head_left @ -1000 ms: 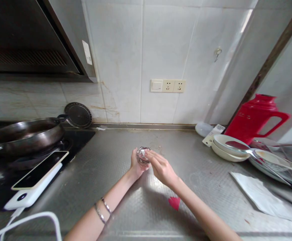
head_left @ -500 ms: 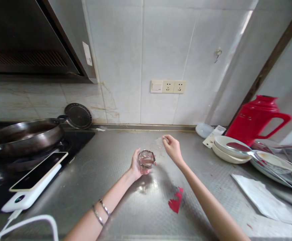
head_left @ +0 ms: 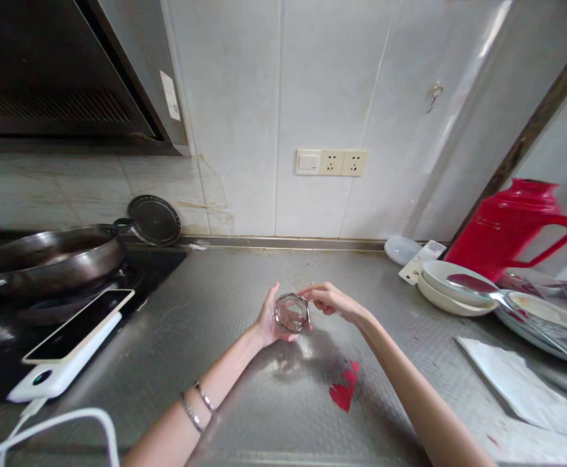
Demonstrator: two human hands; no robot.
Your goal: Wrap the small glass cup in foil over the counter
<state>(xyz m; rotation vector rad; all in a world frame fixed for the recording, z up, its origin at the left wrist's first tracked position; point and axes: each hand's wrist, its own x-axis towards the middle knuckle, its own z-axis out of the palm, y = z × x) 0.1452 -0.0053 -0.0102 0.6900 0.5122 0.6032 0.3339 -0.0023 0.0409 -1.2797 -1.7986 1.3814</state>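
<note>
My left hand [head_left: 268, 322] is wrapped round a small clear glass cup [head_left: 292, 312] with a faceted rim, held above the steel counter with its mouth tilted up toward me. At the cup's right rim is my right hand [head_left: 331, 301], its index finger stretched out to touch the edge and the other fingers loosely bent. Nothing can be seen held in it. A torn red scrap [head_left: 346, 387] lies on the counter below and to the right of the cup.
A steel pan [head_left: 52, 256] sits on the black stove at left, near a phone [head_left: 80, 325] on a white power bank [head_left: 69, 363] with a cable. At right are stacked bowls [head_left: 453, 298], a red thermos [head_left: 502, 227] and a white napkin [head_left: 517, 383].
My right hand has come down from a pinch beyond the cup to its rim, with the index finger extended. Clear film earlier at its fingertips is out of sight. The view has shifted slightly.
</note>
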